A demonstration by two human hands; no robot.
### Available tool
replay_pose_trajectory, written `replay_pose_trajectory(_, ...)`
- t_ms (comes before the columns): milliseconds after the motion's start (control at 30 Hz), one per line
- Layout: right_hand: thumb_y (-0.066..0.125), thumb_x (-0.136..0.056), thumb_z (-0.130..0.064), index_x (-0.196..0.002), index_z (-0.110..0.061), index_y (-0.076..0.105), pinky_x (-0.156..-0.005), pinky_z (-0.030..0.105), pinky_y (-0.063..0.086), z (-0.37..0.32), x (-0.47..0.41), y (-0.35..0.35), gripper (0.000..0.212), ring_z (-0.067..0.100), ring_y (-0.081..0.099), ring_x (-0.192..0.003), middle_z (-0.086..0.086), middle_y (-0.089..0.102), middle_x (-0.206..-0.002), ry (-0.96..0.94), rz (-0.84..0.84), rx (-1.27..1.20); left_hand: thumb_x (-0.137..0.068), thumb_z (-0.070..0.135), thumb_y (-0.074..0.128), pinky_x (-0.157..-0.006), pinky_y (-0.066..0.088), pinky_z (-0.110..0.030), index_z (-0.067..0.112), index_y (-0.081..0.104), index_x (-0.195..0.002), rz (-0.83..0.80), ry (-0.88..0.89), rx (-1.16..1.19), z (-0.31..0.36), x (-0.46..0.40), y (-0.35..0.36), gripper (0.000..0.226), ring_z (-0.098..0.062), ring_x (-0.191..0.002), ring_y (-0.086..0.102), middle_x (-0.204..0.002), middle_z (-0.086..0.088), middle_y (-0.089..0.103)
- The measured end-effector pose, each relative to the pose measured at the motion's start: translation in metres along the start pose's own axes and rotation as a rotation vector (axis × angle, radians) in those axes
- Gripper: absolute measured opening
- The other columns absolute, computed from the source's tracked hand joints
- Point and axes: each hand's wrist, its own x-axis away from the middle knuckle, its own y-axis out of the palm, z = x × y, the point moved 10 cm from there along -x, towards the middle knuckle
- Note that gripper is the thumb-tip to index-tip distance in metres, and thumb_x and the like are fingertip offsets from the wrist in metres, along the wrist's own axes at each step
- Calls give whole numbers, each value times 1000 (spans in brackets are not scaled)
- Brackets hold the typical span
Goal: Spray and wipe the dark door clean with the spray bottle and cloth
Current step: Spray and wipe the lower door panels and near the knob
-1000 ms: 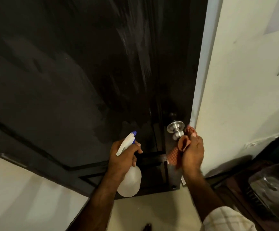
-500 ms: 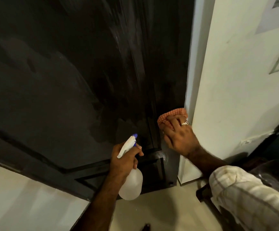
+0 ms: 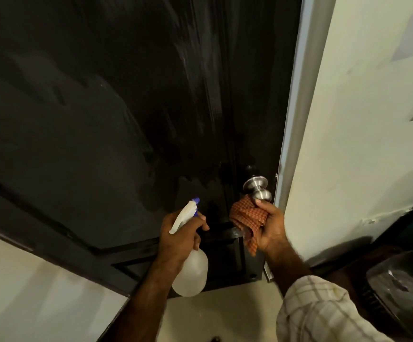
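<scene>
The dark door point(image 3: 116, 114) fills most of the view, with pale wipe streaks down its right part. My left hand point(image 3: 179, 236) grips the neck of a translucent spray bottle point(image 3: 192, 275) with a white and blue nozzle aimed at the door. My right hand point(image 3: 271, 225) holds a bunched orange checked cloth point(image 3: 247, 217) just below the silver door knob point(image 3: 257, 187); a fingertip touches the knob's underside.
A pale door frame point(image 3: 296, 124) and cream wall point(image 3: 363, 134) run along the door's right edge. A dark object with a shiny cover point(image 3: 403, 287) sits low at the right. Light floor point(image 3: 215, 317) shows below the door.
My right hand came down from the door's edge above the knob with the cloth bunched; the knob is uncovered again. My left hand stays put with the bottle.
</scene>
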Motion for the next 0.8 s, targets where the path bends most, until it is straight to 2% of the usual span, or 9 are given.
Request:
replay_pose_trajectory(167,66,-80,-80,-143,-11,63,-113,67,42,15,5,30,94,49,61,-128,27,66,-138,26,-94,-199,-97,5,71,-45,46,-25,13,66,-109,10,-11,-15,-1,0,2,16,-16,-47,53,-76,-7,75)
replay_pose_trajectory(300,48,-91,-83,-128,-11,71,-109,61,45,9,5,32,84,42,67,-113,22,75,-117,-1,31,-182,-98,4,70,-45,47,-26,11,65,-112,20,-1,-9,-1,1,-4,17,-15,-46,54,-76,-8,76)
replay_pose_trajectory(367,45,-96,-80,-132,-14,69,-106,53,49,1,1,27,79,34,68,-104,14,72,-108,-64,68,-120,-98,3,69,-46,46,-27,13,67,-105,25,14,4,2,2,-7,13,-16,-46,54,-76,-9,75)
replay_pose_trajectory(433,47,-103,-68,-135,-21,66,-90,47,57,-18,2,21,60,29,68,-99,7,71,-105,-245,148,39,-98,3,69,-46,46,-28,11,68,-103,35,20,10,2,2,-12,10,-15,-47,55,-75,-8,75)
replay_pose_trajectory(500,50,-109,-54,-135,-21,62,-79,45,63,-50,15,18,44,26,69,-95,5,71,-109,-565,269,434,-99,4,69,-45,48,-26,8,70,-103,35,18,7,2,2,-17,6,-15,-48,56,-76,-8,75)
replay_pose_trajectory(567,53,-109,-48,-140,-19,59,-98,51,59,-76,30,26,43,28,63,-117,9,60,-135,-895,394,956,-100,4,68,-44,48,-26,6,71,-100,33,18,-7,0,0,-19,3,-16,-47,56,-77,-13,74)
replay_pose_trajectory(633,51,-108,-49,-143,-19,56,-104,55,53,-80,40,46,47,36,53,-131,13,47,-148,-1106,412,1395,-100,5,68,-44,46,-27,3,71,-102,44,19,-13,-4,-5,-21,4,-17,-46,54,-79,-16,74)
replay_pose_trajectory(733,65,-101,-35,-140,-18,63,-109,59,40,-63,42,78,43,47,50,-131,20,52,-146,-1344,215,1993,-99,8,70,-45,46,-28,1,67,-115,64,-24,8,-15,-10,-17,18,-18,-49,55,-81,-16,75)
replay_pose_trajectory(800,79,-85,-27,-135,-18,71,-114,63,32,-32,34,86,51,47,51,-134,15,59,-146,-1435,-10,2426,-98,8,72,-44,46,-27,2,66,-118,42,-42,21,-19,-9,-5,21,-18,-48,54,-82,-16,75)
